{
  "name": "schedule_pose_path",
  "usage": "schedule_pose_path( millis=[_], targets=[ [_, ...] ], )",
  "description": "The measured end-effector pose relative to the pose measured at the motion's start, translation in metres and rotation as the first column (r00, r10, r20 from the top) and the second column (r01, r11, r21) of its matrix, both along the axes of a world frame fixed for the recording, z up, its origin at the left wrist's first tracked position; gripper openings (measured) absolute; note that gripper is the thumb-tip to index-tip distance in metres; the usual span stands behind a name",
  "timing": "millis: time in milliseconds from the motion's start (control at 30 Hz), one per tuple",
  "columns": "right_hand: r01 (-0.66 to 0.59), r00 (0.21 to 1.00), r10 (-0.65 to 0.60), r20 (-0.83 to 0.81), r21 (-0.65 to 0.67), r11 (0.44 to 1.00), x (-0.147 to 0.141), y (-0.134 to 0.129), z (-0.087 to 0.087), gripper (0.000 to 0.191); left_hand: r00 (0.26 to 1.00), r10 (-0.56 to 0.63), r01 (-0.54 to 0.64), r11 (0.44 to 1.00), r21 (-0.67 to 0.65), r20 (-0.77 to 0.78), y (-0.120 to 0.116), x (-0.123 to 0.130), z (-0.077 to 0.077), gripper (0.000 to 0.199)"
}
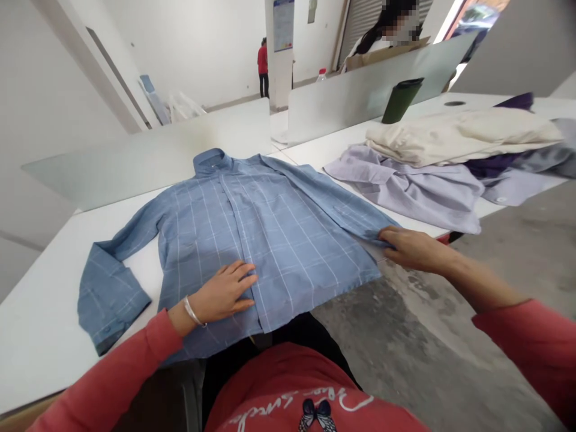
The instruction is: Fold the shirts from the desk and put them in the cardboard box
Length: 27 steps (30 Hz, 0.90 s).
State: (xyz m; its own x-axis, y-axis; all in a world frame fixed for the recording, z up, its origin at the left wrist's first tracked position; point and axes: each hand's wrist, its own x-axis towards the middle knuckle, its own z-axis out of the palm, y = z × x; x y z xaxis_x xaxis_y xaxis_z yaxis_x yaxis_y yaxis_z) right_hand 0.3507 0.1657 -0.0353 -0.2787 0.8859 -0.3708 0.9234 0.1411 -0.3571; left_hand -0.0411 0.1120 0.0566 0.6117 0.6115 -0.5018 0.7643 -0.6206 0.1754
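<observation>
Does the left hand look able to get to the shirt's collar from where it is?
Probably yes: the left hand rests on the shirt, and only flat cloth lies between it and the collar, though the arm would likely need to stretch forward.

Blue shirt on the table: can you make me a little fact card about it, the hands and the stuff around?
Shirt: blue with pale lines, spread front up on a white table
Left hand: on the shirt's front, near the bottom edge
Right hand: holding the end of one sleeve
On the right: piled clothes, dark green container
Behind: frosted screen
</observation>
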Motion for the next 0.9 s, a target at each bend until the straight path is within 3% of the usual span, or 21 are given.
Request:
schedule_pose_path(
  millis=[100,200,333,433,500,567,700,767,900],
  targets=[
    [0.133,0.991,-0.134,-0.013,-0.063,0.989,0.007,0.010,0.016,0.009,1.000,-0.003,0.003,0.999,-0.047,-0.012,-0.004,0.002,0.000,0.045],
    [0.334,0.932,-0.347,-0.107,-0.119,0.935,0.013,0.029,0.048,0.010,1.000,0.007,-0.006,0.997,-0.083,0.012,0.006,0.003,0.006,0.045],
    [0.547,0.694,-0.595,-0.406,-0.241,0.802,0.007,0.064,0.099,0.008,0.989,0.062,-0.040,0.986,-0.163,0.134,0.038,0.014,0.019,0.044],
    [0.552,0.500,-0.591,-0.633,-0.293,0.780,-0.016,0.097,0.135,0.009,0.928,0.258,-0.194,0.951,-0.240,0.269,0.071,0.031,0.031,0.043],
    [0.532,0.380,-0.516,-0.768,-0.275,0.801,-0.040,0.119,0.157,0.011,0.827,0.425,-0.310,0.891,-0.332,0.368,0.095,0.043,0.041,0.042],
    [0.503,0.284,-0.423,-0.860,-0.242,0.830,-0.069,0.139,0.177,0.011,0.654,0.561,-0.375,0.823,-0.426,0.507,0.119,0.051,0.051,0.041],
    [0.387,0.266,-0.292,-0.919,-0.176,0.905,-0.132,0.171,0.208,0.008,0.232,0.639,-0.431,0.744,-0.511,0.734,0.165,0.055,0.076,0.045],
    [0.331,0.262,-0.251,-0.932,-0.157,0.930,-0.161,0.184,0.217,0.009,0.121,0.676,-0.441,0.692,-0.571,0.727,0.184,0.050,0.090,0.051],
    [0.212,0.248,-0.167,-0.954,-0.115,0.971,-0.208,0.201,0.223,0.012,0.007,0.793,-0.404,0.559,-0.724,0.609,0.214,0.032,0.115,0.066]
  ],
)
